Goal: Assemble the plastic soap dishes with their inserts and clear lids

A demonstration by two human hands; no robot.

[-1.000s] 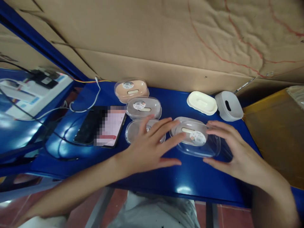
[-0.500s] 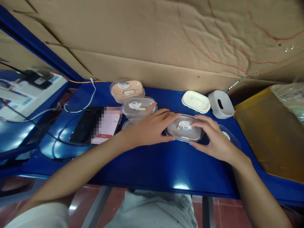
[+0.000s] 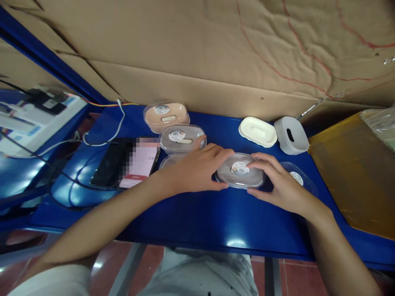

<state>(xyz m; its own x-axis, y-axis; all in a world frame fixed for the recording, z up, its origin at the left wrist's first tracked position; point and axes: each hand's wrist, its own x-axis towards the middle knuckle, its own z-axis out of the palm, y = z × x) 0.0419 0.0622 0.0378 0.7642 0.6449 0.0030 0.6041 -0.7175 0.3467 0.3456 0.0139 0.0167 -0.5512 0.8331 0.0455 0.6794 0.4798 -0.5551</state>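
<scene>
A grey oval box with a clear lid and a round label (image 3: 240,174) sits low over the blue table in front of me. My left hand (image 3: 202,168) grips its left end, thumb at the near side and fingers at the far side. At the other end, my right hand (image 3: 279,181) holds the rim between thumb and fingers. Left of it stand a peach lidded box (image 3: 174,117) and a grey lidded box (image 3: 169,144); another clear lid (image 3: 169,159) is partly behind my left hand. A loose clear lid with a label (image 3: 296,177) lies beyond my right hand.
Toward the back are a cream oval tray (image 3: 259,131) and an open grey box with a slot (image 3: 291,135). A taped brown carton (image 3: 354,172) borders the right. Phones (image 3: 142,160), cables and a white power strip (image 3: 46,127) lie left. Cardboard (image 3: 185,49) covers the back.
The view has shifted slightly. Both hands stay on the grey lidded box, which is tilted a little differently and sits slightly lower in the picture.
</scene>
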